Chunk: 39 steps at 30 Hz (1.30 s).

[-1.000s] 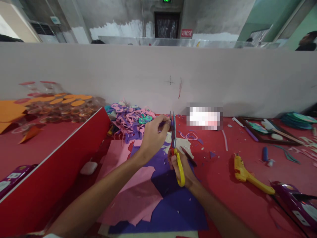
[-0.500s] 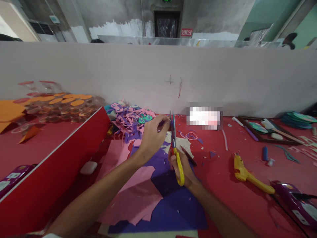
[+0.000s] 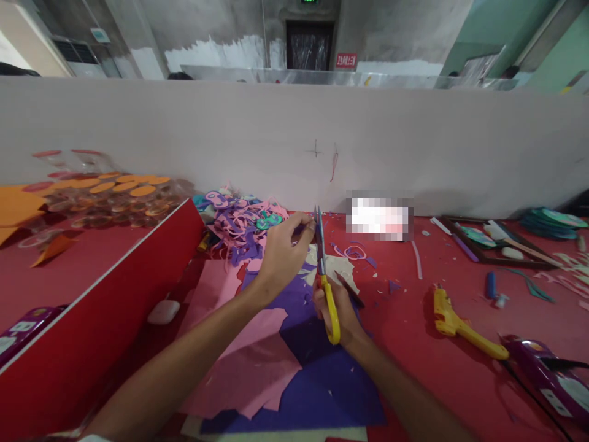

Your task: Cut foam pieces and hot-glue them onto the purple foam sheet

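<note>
Head camera view: a pair of scissors (image 3: 324,281) with a yellow handle stands out at the centre, above a purple sheet (image 3: 340,393) on a red table (image 3: 405,368). The person's right hand (image 3: 346,316) grips the handle, its fingers wrapped around the loops; one loop is largely hidden by the hand. The left hand (image 3: 286,248) is just left of the blades, thumb and fingertips pinched on what looks like a small purple piece (image 3: 299,232), mostly covered by the fingers.

The scissors look light and rigid, with smooth handles and hard metal blades; the loops seem the sure place to hold, as the edges and tips are likely sharp. The purple piece is probably soft, thin and bendy, best pinched at its edge, clear of the blades.

The scissors' long axis runs almost straight away from the person, leaning slightly left, with the tips towards the pale partition (image 3: 257,135) and the handle towards the person. Only a narrow gap shows between the blade tips. A torn-edged pink sheet (image 3: 248,368) lies over the purple one.
</note>
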Available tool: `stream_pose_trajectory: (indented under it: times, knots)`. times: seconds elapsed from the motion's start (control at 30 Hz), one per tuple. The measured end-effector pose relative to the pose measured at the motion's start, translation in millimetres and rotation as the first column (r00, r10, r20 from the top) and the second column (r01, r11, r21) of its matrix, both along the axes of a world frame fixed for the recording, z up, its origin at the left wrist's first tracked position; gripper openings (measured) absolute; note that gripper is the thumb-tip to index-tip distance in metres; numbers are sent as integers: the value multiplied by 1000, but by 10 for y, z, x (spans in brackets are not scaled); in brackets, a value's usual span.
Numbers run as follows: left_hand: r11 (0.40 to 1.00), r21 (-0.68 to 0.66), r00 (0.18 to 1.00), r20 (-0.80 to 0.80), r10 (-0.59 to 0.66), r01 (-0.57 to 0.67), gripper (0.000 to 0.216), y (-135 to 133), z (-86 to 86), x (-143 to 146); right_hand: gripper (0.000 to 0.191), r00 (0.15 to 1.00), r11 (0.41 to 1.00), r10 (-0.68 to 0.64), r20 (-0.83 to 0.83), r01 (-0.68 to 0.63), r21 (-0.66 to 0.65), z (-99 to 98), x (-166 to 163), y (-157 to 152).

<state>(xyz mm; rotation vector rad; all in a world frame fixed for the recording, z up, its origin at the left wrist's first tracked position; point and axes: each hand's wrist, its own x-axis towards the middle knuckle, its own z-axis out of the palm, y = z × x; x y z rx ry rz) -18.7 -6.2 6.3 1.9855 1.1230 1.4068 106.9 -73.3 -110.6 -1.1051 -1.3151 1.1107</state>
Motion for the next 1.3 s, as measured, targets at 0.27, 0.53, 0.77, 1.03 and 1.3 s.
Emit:
stream_pose_trajectory:
  times: [0.27, 0.53, 0.77, 1.03, 1.3]
  knots:
    - [1000, -1, 1000, 20, 3, -3, 17, 4, 10, 2, 47, 990, 998, 53, -133, -56, -16, -220, -25, 38]
    - [995, -92, 977, 212, -7, 27, 26, 43, 1, -15, 52, 977, 998, 52, -207, -45, 42, -160, -4, 28]
    - [998, 5, 994, 92, 63, -63, 29, 57, 19, -23, 54, 982, 998, 69, -176, -67, 18, -151, -22, 13]
    - [997, -58, 992, 112, -50, 56, 20, 75, 8, -24, 64, 986, 996, 22, -165, -7, 94, -40, -39, 43]
    - [995, -46, 991, 102, -85, 90, 4, 113, 9, -54, 55, 1000, 994, 15, 5, -16, 104, -154, -14, 76]
